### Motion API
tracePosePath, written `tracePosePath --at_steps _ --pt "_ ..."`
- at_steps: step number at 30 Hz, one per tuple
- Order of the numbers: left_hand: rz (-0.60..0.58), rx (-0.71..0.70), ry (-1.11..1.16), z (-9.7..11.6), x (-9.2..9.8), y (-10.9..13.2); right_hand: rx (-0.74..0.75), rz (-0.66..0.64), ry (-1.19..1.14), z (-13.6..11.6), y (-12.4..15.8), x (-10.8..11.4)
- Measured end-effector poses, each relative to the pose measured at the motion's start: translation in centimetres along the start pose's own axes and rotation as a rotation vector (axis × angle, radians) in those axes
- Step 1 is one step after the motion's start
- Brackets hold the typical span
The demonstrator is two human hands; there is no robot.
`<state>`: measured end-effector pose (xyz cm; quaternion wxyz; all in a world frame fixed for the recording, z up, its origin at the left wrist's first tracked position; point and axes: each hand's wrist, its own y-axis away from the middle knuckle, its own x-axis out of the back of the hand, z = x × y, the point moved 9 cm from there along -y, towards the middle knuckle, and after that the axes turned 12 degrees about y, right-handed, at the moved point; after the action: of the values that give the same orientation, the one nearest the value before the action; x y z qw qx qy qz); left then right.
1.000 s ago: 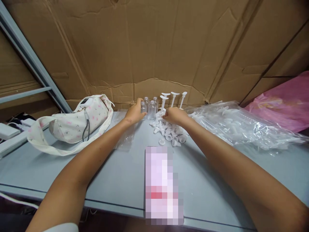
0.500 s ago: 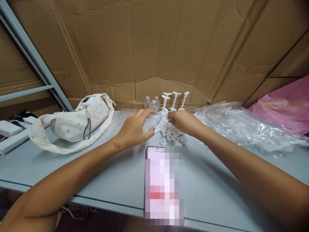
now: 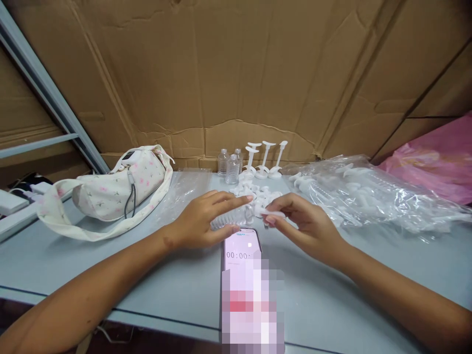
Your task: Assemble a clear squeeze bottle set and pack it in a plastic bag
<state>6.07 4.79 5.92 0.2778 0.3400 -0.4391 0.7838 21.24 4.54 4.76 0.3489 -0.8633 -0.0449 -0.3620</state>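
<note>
My left hand point(image 3: 212, 219) is wrapped round a clear ribbed bottle point(image 3: 234, 216) lying on its side, its neck toward the right. Between the fingertips of my right hand point(image 3: 295, 216) is a white plastic piece point(image 3: 271, 212), its tip at the bottle's neck. Whether the two touch is too small to tell. Just behind lies a pile of small white caps point(image 3: 254, 189). Three clear bottles point(image 3: 232, 169) stand upright behind the pile, beside several upright white T-shaped parts point(image 3: 265, 160).
A phone point(image 3: 239, 275) lies in front of my hands. At left are a floral bag point(image 3: 118, 189) and white power strips point(image 3: 14, 221). Plastic bags of white parts point(image 3: 361, 196) and a pink bag point(image 3: 435, 157) are at right. Cardboard point(image 3: 236, 73) stands behind.
Both hands have come nearer, away from the pile. The bottle is now held above the phone's top end, and the white piece in my right hand has come into view at its neck.
</note>
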Motion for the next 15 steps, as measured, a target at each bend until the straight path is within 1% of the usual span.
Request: tracePosePath --at_steps 4,6,10,12,15 --pt "-0.019 -0.091 0.065 1.0 -0.2 0.5 0.049 -0.002 0.054 -0.9 0.7 -0.2" --pt "-0.005 -0.113 0.067 1.4 -0.3 0.7 0.12 0.021 0.11 -1.5 0.9 0.0" --pt "0.091 -0.11 0.01 1.8 0.0 1.0 0.331 0.099 0.293 -3.2 1.6 0.3" --pt "0.128 -0.128 -0.021 2.0 0.2 1.1 0.368 0.115 0.326 -3.5 1.7 0.4" --pt "0.142 -0.205 -0.064 2.7 0.1 1.1 0.389 0.114 0.328 -3.9 1.7 0.5"
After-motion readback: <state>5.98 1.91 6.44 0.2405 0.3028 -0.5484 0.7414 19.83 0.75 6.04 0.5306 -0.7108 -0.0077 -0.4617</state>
